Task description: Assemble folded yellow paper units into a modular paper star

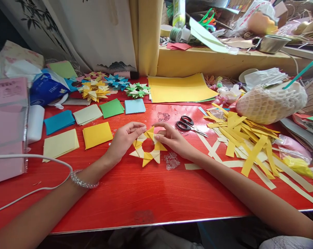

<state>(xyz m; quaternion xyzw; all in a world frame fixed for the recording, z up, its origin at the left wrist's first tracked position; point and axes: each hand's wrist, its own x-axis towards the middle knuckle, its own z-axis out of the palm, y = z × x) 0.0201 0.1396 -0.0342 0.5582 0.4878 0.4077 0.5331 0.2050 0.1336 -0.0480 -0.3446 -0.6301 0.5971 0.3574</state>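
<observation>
Item, in work: one yellow-and-cream folded-paper ring (pixel 147 159), over the middle of the table (pixel 112 204). My left hand (pixel 127 138) pinches its upper left, my right hand (pixel 174 138) its upper right. Mostly formed, by my judgement; whether the top join is closed, I cannot tell.

Items, seemingly finished: four pointed ornaments (pixel 94 91), at the back.

Items, apparently unused: six stacks of flat paper (pixel 97 135).

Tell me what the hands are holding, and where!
The left hand and right hand hold a folded paper star ring by its far edge, away from the person.
</observation>
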